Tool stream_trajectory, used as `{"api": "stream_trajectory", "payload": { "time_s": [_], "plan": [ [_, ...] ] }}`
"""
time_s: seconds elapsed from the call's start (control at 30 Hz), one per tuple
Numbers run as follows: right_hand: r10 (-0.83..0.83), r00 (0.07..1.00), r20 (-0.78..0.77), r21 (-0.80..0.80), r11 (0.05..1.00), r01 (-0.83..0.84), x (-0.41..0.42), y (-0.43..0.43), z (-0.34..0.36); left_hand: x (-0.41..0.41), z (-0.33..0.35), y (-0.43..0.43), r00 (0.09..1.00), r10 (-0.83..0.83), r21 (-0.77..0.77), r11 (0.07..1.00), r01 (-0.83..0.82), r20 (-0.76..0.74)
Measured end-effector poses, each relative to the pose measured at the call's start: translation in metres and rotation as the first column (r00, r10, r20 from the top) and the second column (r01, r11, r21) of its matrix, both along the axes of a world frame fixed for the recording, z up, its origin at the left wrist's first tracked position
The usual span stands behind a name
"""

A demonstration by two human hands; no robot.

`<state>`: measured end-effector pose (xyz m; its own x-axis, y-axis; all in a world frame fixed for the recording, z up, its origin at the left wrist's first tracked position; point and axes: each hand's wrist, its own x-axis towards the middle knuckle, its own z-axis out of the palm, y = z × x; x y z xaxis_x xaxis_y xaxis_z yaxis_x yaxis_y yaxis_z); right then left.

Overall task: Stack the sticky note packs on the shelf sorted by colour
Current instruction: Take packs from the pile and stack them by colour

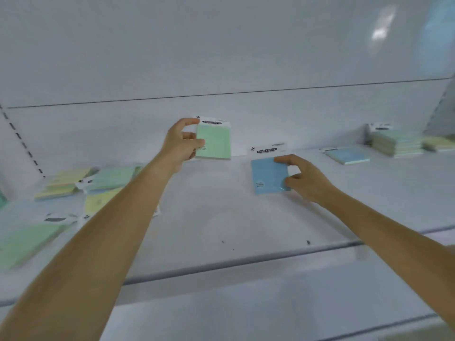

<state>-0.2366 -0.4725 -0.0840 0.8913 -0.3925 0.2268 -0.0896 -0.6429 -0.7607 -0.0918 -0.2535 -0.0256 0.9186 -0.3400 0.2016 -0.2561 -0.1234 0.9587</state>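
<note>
A white shelf (221, 217) runs across the middle of the frame, its grey front rail (221, 265) crossing the lower half. Behind it rises a glossy white back panel (221, 45) (a light reflection (384, 25) glints at upper right). A slotted upright (22, 143) stands at the left edge.

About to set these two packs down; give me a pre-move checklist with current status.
1. Left hand grips green sticky note pack: ok.
2. Right hand grips blue sticky note pack: ok.
3. Lone blue pack lying on shelf to the right, visible as target: ok.
4. Far-right stack all green: cannot tell, blurred.
5. Left pile sorted by colour: not ok, mixed.
</note>
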Motion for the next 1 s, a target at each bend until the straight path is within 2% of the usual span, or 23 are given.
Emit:
{"api": "stream_trajectory", "payload": {
  "time_s": [0.07, 0.27, 0.37, 0.47, 0.53, 0.7, 0.93, 1.0],
  "plan": [
    [-0.017, 1.000, 0.004, -0.017, 1.000, 0.017, -0.025, -0.033, -0.001, -0.018, -0.004, -0.043, 1.000, -0.009, -0.016, 1.000, 0.009, 0.017],
    [-0.067, 0.997, 0.041, 0.071, 0.995, 0.064, -0.098, -0.135, -0.007, -0.070, -0.024, -0.172, 1.000, 0.015, -0.058, 0.998, -0.014, 0.007],
    [-0.083, 0.996, 0.028, 0.027, 0.996, 0.083, -0.120, -0.171, -0.006, -0.088, -0.032, -0.216, 0.999, 0.039, -0.045, 0.998, -0.039, 0.002],
    [-0.091, 0.996, 0.016, 0.103, 0.991, 0.089, -0.128, -0.198, -0.006, -0.095, -0.038, -0.245, 0.998, 0.061, -0.046, 0.997, -0.061, -0.001],
    [-0.117, 0.993, 0.028, 0.151, 0.982, 0.111, -0.123, -0.215, -0.005, -0.095, -0.039, -0.258, 0.995, 0.099, -0.054, 0.994, -0.099, -0.002],
    [-0.178, 0.982, 0.055, 0.120, 0.978, 0.171, -0.080, -0.249, 0.000, -0.084, -0.036, -0.274, 0.982, 0.185, -0.078, 0.980, -0.182, 0.031],
    [-0.231, 0.971, -0.069, 0.003, 0.973, 0.232, 0.001, -0.266, 0.014, -0.051, -0.034, -0.285, 0.982, 0.185, -0.076, 0.980, -0.183, 0.032],
    [-0.184, 0.975, -0.124, 0.016, 0.982, 0.187, 0.014, -0.268, 0.011, -0.044, -0.034, -0.290, 0.984, 0.173, -0.079, 0.982, -0.169, 0.037]
  ]
}}
